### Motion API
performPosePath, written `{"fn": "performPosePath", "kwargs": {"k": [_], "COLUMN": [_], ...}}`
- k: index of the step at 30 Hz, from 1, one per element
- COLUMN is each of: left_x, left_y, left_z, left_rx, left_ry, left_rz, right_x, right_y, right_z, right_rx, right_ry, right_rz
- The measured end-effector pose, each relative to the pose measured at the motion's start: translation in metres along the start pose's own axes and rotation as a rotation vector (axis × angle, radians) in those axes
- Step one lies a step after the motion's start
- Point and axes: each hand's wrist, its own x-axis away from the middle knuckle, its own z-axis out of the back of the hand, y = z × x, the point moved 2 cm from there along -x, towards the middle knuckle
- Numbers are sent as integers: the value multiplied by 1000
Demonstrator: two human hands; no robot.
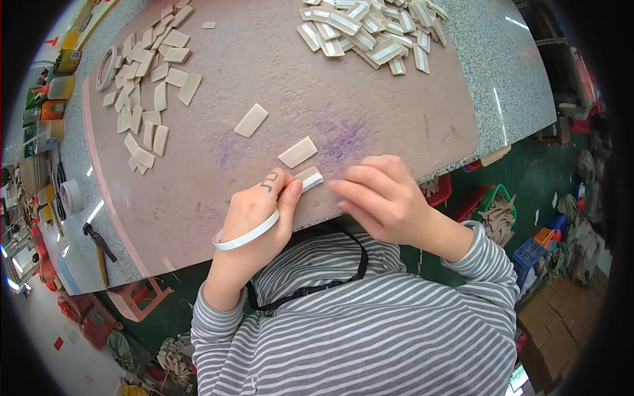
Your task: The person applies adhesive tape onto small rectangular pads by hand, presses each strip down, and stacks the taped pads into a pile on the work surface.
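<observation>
My left hand (254, 208) pinches a small beige rectangular piece (309, 175) with a white tape strip along it, just above the board's near edge. A white band (247, 234), like a ring of tape, circles the back of this hand. Just right of the piece, my right hand (386, 198) has its fingertips drawn together; whatever may be between them is too small to make out. Two plain beige pieces lie close by: one loose piece (298, 152) right above the held one, another piece (251, 120) farther left.
Plain pieces (160, 96) are scattered at the far left beside a tape roll (105, 68). A heap of pieces with white strips (370, 33) lies at the far right. A hammer (99, 254) rests on the left side. Crates (528, 254) stand on the floor at right.
</observation>
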Motion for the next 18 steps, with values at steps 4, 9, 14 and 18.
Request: {"fn": "performPosePath", "kwargs": {"k": [4, 9, 14, 18], "left_x": [1, 12, 50, 38], "left_y": [7, -1, 33, 1], "left_z": [-2, 22, 24, 45], "left_rx": [-122, -469, -298, -300], "left_ry": [78, 267, 225, 502], "left_rz": [-60, -443, -636, -461], "right_x": [4, -4, -24, -40], "right_y": [-2, -1, -1, 19], "right_z": [-12, -15, -19, -10], "right_rx": [274, 391, 405, -243], "right_ry": [-192, -120, -124, -197], "right_rz": [124, 258, 316, 122]}}
